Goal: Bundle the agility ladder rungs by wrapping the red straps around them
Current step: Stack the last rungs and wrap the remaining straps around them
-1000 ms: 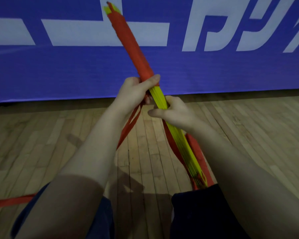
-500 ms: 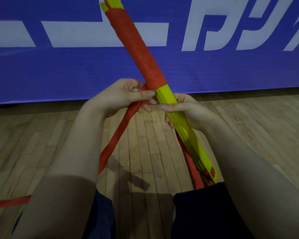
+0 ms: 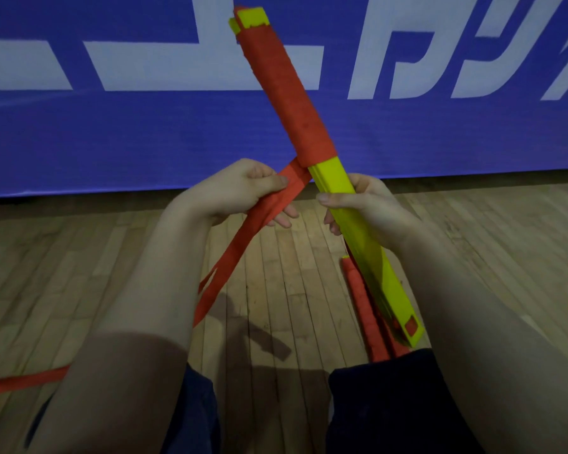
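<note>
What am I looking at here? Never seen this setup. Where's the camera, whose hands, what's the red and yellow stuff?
There is no machine here: a person works with two bare hands, and the single camera sits on their head, looking forward and down. So the arms reach in from the bottom of the picture, and the dark fabric at the bottom edge is probably their clothing.

The right hand grips a stack of flat yellow rungs from an agility ladder, held tilted in the air. The stack's upper part is already covered by a tight red wrap. The left hand pinches the loose red strap that runs out from the wrap's lower edge; its tail trails down to the wooden floor. More red strap lies beside the stack's lower end. Behind everything is a blue banner with white lettering.
</note>
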Demonstrator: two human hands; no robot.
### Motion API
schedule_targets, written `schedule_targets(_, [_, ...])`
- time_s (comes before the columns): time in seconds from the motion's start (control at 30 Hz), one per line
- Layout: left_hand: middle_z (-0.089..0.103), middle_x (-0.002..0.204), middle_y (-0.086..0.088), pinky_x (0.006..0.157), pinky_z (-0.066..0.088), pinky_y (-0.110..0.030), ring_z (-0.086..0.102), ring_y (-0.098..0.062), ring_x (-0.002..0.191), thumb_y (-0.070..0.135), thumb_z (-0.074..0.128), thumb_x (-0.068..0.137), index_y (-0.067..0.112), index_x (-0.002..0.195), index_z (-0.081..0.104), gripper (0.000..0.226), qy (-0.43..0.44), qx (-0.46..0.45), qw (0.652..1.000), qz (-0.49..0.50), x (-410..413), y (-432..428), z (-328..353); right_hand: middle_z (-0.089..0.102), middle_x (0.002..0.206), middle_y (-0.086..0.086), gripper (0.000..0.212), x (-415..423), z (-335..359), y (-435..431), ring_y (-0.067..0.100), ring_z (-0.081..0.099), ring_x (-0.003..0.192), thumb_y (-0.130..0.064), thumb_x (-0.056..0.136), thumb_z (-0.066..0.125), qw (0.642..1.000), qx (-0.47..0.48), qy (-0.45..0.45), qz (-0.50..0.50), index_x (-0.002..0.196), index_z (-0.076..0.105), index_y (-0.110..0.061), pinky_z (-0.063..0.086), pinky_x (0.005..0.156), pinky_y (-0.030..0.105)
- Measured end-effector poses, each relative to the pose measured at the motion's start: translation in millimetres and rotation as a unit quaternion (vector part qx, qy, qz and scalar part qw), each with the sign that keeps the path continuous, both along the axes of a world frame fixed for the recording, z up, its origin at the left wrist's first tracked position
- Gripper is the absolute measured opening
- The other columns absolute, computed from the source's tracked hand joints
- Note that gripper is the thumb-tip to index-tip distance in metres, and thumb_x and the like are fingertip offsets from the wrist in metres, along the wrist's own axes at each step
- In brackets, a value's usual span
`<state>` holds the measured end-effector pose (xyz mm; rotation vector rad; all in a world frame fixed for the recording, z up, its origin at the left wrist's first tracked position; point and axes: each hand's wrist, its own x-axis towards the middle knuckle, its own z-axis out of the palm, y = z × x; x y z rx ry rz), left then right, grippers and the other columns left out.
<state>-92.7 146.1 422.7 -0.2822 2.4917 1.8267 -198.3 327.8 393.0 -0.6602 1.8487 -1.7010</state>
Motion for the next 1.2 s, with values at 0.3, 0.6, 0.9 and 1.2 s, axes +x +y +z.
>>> schedule_targets(0.3, [0.073, 0.095, -0.017, 0.059, 0.057, -0.024, 0.073, -0.022, 0.073, 0.008, 0.059, 0.092, -0.003, 0.107, 0.061, 0.018, 0.015, 0.013, 1.000, 0.015, 1, -1, -1, 0.063, 0.065, 0.019, 0.024, -3, 0, 1, 0.026, 0.059, 0.051, -0.013, 0.078, 0.078, 0.998, 0.020, 0.015, -0.053, 0.094, 0.061, -0.006, 0.051, 0.050, 0.029])
schedule_targets(0.6, [0.070, 0.077, -0.013, 0.048, 0.049, -0.019, 0.067, -0.015, 0.053, -0.002, 0.045, 0.095, -0.005, 0.090, 0.063, 0.019, 0.066, -0.019, 0.997, 0.042, -15, 27, -5, 0.068, 0.089, 0.008, 0.032, 9, -14, -20, 0.031, 0.065, 0.083, -0.045, 0.081, 0.066, 0.906, 0.234, 0.313, -0.159, 0.094, 0.056, -0.017, 0.052, 0.070, 0.044])
schedule_targets(0.9, [0.063, 0.050, -0.010, 0.039, 0.032, -0.021, 0.047, -0.014, 0.034, 0.029, 0.060, 0.085, 0.001, 0.063, 0.065, 0.036, 0.112, 0.043, 0.964, 0.236, -20, 42, -10, 0.057, 0.109, 0.013, 0.025, 38, -14, -45, 0.034, 0.062, 0.096, -0.010, 0.095, 0.043, 0.722, 0.407, 0.533, -0.171, 0.120, 0.042, -0.011, 0.031, 0.065, 0.035])
schedule_targets(1.2, [0.055, 0.038, -0.006, 0.042, 0.039, -0.020, 0.050, -0.014, 0.034, 0.027, 0.064, 0.087, 0.006, 0.053, 0.057, 0.040, 0.171, 0.056, 0.925, 0.335, -25, 28, -17, 0.058, 0.081, -0.004, 0.025, 26, -1, -29, 0.013, 0.056, 0.074, -0.013, 0.076, 0.073, 0.980, 0.126, 0.155, -0.009, 0.098, 0.064, -0.018, 0.047, 0.070, 0.031])
